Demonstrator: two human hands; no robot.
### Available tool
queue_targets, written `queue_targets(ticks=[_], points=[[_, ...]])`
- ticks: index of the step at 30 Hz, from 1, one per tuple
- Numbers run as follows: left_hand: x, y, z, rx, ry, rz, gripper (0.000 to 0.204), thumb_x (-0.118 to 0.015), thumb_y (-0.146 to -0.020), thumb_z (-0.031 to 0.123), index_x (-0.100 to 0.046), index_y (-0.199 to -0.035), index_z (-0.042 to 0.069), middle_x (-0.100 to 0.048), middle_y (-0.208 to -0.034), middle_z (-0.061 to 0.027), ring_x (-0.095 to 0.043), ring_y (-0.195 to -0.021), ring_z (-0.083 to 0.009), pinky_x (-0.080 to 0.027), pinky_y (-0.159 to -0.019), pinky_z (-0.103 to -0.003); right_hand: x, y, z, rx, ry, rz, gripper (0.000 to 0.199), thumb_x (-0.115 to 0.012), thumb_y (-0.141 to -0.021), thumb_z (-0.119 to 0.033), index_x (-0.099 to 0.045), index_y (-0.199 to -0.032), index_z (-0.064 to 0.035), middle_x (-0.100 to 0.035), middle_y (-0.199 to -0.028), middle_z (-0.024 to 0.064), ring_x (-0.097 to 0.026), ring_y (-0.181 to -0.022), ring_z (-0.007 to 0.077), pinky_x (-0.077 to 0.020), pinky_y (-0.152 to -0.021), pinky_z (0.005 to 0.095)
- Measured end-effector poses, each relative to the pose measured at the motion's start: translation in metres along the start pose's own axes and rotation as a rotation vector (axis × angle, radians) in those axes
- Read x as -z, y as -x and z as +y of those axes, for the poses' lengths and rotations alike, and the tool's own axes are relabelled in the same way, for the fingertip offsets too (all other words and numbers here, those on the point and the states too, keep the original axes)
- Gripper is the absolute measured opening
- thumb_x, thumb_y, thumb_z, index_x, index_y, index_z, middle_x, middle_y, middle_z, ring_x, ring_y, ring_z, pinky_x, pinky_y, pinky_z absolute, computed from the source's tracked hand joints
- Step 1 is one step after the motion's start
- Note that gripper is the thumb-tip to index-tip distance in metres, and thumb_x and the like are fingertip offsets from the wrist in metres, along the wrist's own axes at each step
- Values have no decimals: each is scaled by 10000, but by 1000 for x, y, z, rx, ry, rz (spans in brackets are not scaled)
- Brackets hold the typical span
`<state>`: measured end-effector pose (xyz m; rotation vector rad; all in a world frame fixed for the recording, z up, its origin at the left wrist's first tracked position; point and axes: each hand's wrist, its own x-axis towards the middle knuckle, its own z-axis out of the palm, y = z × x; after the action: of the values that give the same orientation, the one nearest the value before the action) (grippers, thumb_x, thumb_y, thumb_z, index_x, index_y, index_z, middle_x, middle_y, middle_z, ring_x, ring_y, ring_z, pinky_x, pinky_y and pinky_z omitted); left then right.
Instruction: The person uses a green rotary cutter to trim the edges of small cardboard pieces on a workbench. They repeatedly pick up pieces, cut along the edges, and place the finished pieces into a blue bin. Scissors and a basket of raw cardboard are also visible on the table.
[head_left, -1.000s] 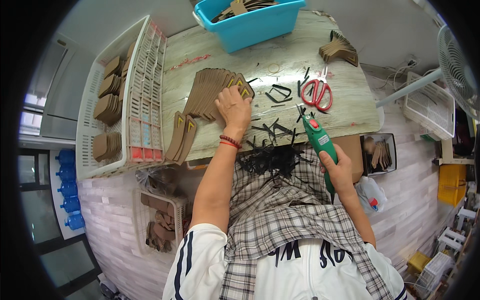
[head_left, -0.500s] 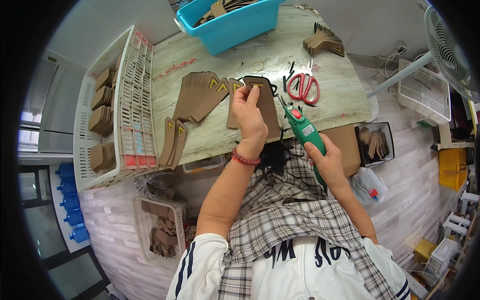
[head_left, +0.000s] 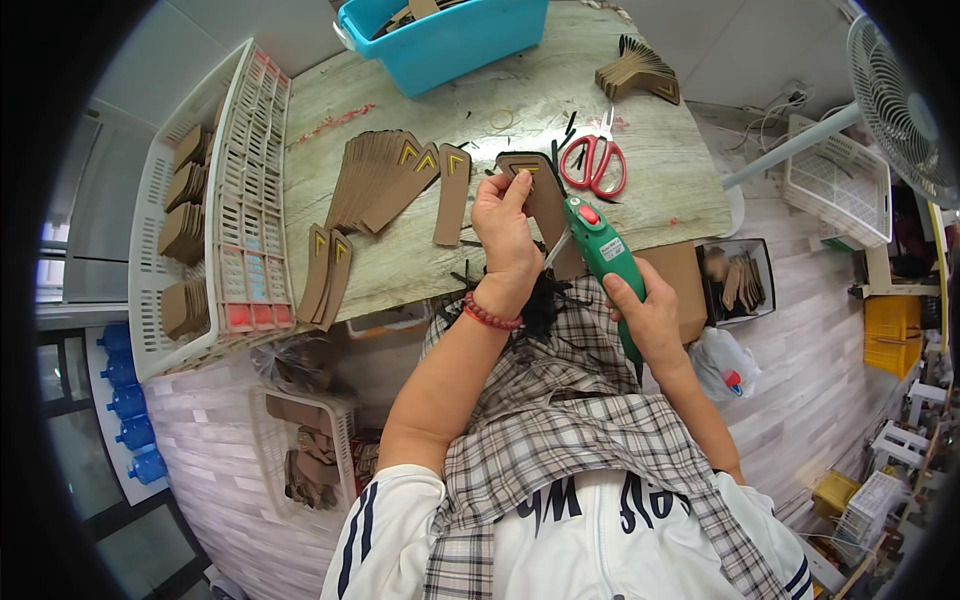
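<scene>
My left hand pinches a brown flat strap-shaped piece with a black upper edge and a yellow chevron, thumb on its face. My right hand is wrapped round green handheld electric scissors with a red button. Their nose lies against the piece's right edge; I cannot make out the blades. A single brown piece lies left of my left hand. Farther left are a fanned stack of brown pieces and two loose ones. Red-handled scissors rest beyond the electric scissors, among black scraps.
A blue bin stands at the table's back, another fanned stack at its far right. The white crate at left holds brown stacks. Black trimmings hang over my plaid apron. A fan stands at right.
The electric scissors' nose has come down along the right edge of the held piece, which is now tilted. My left hand and the piece are farther from the single brown piece.
</scene>
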<state>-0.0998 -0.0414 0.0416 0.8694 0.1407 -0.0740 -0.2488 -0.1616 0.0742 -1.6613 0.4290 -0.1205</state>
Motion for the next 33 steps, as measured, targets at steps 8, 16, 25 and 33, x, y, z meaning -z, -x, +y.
queue_targets(ticks=[8,16,25,33], points=[[4,9,-2,26,-78,-34,79,-641,-893,70,-569,-892,39,-614,-775,3,-515,-633,-48,-404,-567,-193,2,-2,3,19,19,-2,342,-677,-891,-277,-618,-1069,8,-600,-726,1,-511,-576,56,-431,-522,225],[6,18,2,31,-134,-87,57,-632,-893,45,-587,-907,12,-633,-819,-11,-558,-697,-60,-446,-625,-202,4,-1,-2,18,-9,-18,320,-672,-896,-276,-618,-1040,5,-587,-718,-4,-501,-573,51,-422,-515,215],[13,5,21,-105,-429,-213,121,-615,-903,68,-657,-911,-44,-640,-792,1,-534,-699,-42,-437,-635,-199,7,-1,1,9,0,-45,385,-677,-888,-301,-608,-1098,15,-591,-728,3,-516,-578,56,-434,-523,217],[19,-8,35,-213,-664,-300,179,-629,-878,86,-677,-949,-70,-663,-835,-51,-583,-750,-94,-465,-688,-237,5,1,-5,6,-16,-67,424,-679,-884,-319,-601,-1129,18,-604,-748,9,-524,-581,58,-440,-530,217]])
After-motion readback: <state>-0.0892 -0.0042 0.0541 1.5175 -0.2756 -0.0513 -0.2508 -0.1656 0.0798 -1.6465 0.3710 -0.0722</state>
